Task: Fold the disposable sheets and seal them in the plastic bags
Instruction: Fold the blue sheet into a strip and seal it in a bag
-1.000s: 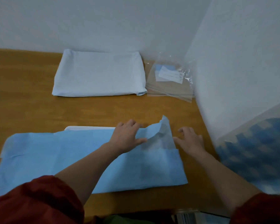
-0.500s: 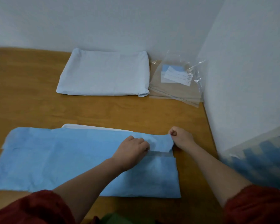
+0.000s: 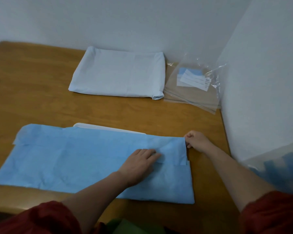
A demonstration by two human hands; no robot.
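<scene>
Pale and papery, the wide blue disposable sheet [image 3: 74,159] lies flat across the near part of the brown wooden worktop [image 3: 32,85], its long side running left to right. A flap at its right end is folded over, and the flap's near edge shows as a straight line running from my fingertips to the sheet's right side.

My left hand [image 3: 139,164] lies palm down on the sheet at the left of that flap, fingers straight and together, pressing the layers onto the worktop. My right hand [image 3: 197,141] is at the sheet's far right corner, fingers curled in and gripping the corner of the flap; the rest of that hand is over bare wood just off the sheet.

A thin white flat board [image 3: 108,128] pokes out from under the sheet's far edge. Well beyond it, against the white back wall [image 3: 125,22], sits a thick folded white sheet [image 3: 118,73], rectangular. Just beside its right edge lies a pile of clear plastic bags [image 3: 193,95] with white and blue labels, tucked into the corner where the two walls meet. Dark red sleeves [image 3: 46,218] cover my upper arms at the bottom of the view.
</scene>
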